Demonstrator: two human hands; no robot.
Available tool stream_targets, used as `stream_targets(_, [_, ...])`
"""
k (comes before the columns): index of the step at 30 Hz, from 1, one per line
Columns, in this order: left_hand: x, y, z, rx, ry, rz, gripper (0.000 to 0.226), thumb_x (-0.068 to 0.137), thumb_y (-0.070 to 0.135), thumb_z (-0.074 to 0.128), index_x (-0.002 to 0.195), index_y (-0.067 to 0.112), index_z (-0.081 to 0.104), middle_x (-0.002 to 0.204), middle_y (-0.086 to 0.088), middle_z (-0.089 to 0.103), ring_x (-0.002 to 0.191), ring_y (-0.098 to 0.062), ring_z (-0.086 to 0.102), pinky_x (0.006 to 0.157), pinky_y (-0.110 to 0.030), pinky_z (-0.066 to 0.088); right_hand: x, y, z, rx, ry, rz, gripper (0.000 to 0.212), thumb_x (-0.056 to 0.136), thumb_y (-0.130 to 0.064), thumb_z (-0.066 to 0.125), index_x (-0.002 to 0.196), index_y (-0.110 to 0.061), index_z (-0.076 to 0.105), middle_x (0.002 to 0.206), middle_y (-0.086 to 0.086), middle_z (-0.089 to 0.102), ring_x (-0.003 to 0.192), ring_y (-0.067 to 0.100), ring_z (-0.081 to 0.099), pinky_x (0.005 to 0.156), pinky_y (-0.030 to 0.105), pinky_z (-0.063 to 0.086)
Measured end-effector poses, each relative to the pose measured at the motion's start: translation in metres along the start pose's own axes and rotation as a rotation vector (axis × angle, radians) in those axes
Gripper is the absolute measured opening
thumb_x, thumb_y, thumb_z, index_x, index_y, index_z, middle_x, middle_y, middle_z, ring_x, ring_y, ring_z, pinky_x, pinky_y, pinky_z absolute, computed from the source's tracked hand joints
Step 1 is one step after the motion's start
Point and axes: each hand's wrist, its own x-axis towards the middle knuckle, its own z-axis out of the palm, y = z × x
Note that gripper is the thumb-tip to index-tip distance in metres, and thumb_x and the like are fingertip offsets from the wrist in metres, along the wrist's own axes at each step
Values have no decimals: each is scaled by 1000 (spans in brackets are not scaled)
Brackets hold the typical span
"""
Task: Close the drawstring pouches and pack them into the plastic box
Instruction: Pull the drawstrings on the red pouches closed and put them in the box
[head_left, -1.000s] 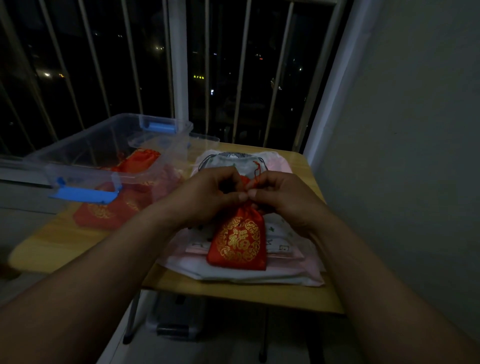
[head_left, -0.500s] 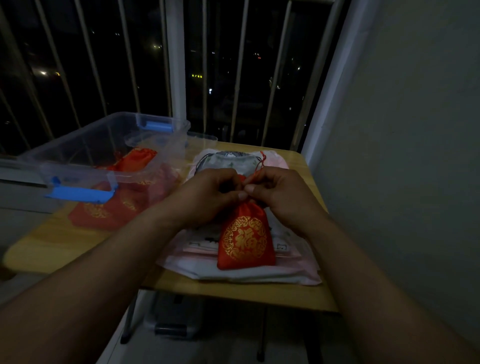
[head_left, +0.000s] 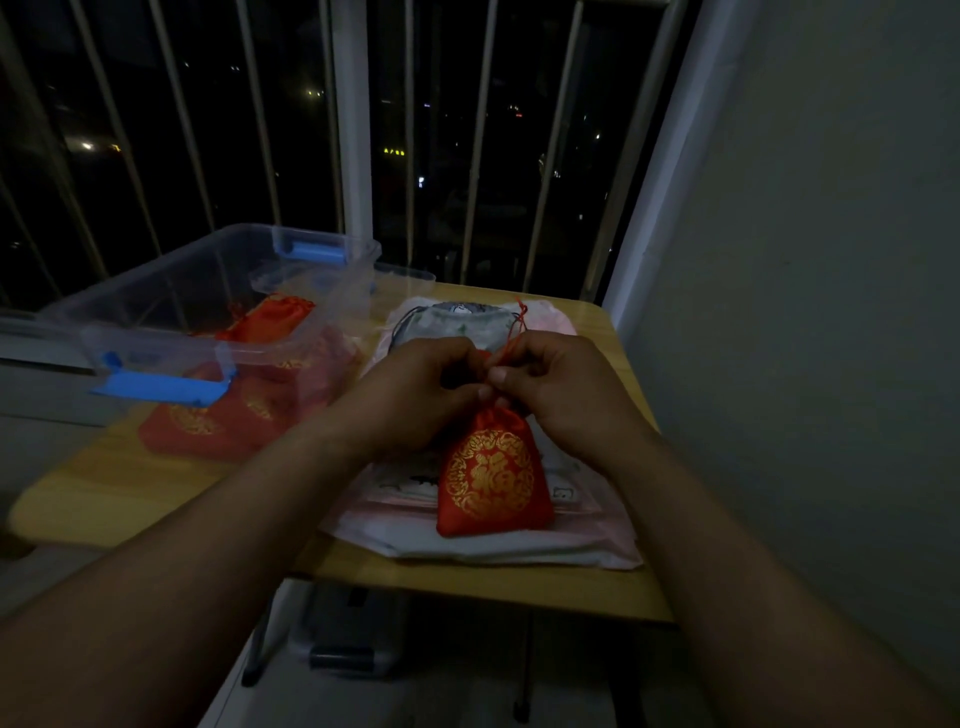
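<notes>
both grips are clamped at the gathered neck of the red pouch (head_left: 491, 473): the left grip (head_left: 415, 395) pinches the bunched mouth, and the right grip (head_left: 561, 389) pinches the red cord (head_left: 511, 338), whose loose end trails up past the fingers. the pouch rests on a pile of pale pouches (head_left: 519, 545) at the near right of the surface (head_left: 467, 577), apart from the plastic box (head_left: 228, 234) on the left, where other red pouches (head_left: 270, 322) lie. to close it well, i would hold the neck steady and draw the cord straight away from it, evenly, until no gap shows. a sideways tug may tip the pouch or snag the fabric.
</notes>
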Motion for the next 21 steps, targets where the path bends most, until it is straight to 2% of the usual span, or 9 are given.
stream_targets(3, [0, 3, 7, 127, 99, 23, 6, 96, 24, 69, 102, 21, 70, 94, 8, 71, 87, -5, 65, 75, -31, 50, 1, 2, 5, -85, 84, -26, 5, 94, -13, 72, 96, -16, 75, 84, 1, 76, 78, 13, 75, 81, 42, 63])
stream_targets(5, [-2, 5, 10, 201, 150, 39, 5, 97, 26, 68, 97, 21, 68, 88, 7, 68, 81, -5, 62, 67, -29, 45, 1, 1, 9, -174, 138, -67, 5, 93, -16, 73, 95, -19, 76, 85, -5, 75, 79, 7, 72, 80, 36, 61])
stream_targets(8, [-3, 6, 13, 264, 173, 68, 7, 98, 28, 66, 93, 24, 64, 84, 7, 66, 77, -7, 60, 65, -30, 45, -1, -1, 12, -262, 170, -95, 8, 93, -18, 71, 98, -20, 77, 90, -9, 75, 83, 1, 68, 79, 25, 55])
stream_targets(11, [-2, 6, 16, 292, 163, 80, 8, 98, 28, 63, 92, 25, 60, 79, 10, 60, 72, -1, 55, 59, -26, 36, -4, -1, 13, -328, 162, -106, 10, 95, -18, 69, 101, -20, 77, 94, -8, 76, 87, 4, 68, 82, 25, 54])
stream_targets(15, [-1, 5, 16, 248, 177, 61, 7, 97, 26, 63, 100, 20, 65, 80, 8, 64, 71, -1, 57, 59, -24, 39, -5, -3, 17, -322, 153, -105, 12, 96, -18, 68, 103, -22, 77, 96, -10, 76, 88, -1, 67, 77, 12, 48])
stream_targets(18, [-1, 4, 14, 178, 156, 40, 11, 98, 25, 63, 102, 19, 71, 85, 5, 70, 77, -8, 64, 68, -33, 51, -6, -3, 16, -248, 149, -93, 14, 95, -19, 69, 102, -26, 78, 94, -16, 75, 89, -9, 65, 77, 5, 45])
stream_targets(21, [1, 3, 9, 76, 112, 8, 9, 100, 26, 64, 101, 22, 71, 91, 8, 72, 82, -4, 67, 69, -28, 50, -5, -2, 16, -151, 164, -62, 11, 94, -18, 70, 99, -25, 77, 95, -14, 75, 91, -5, 66, 82, 12, 50])
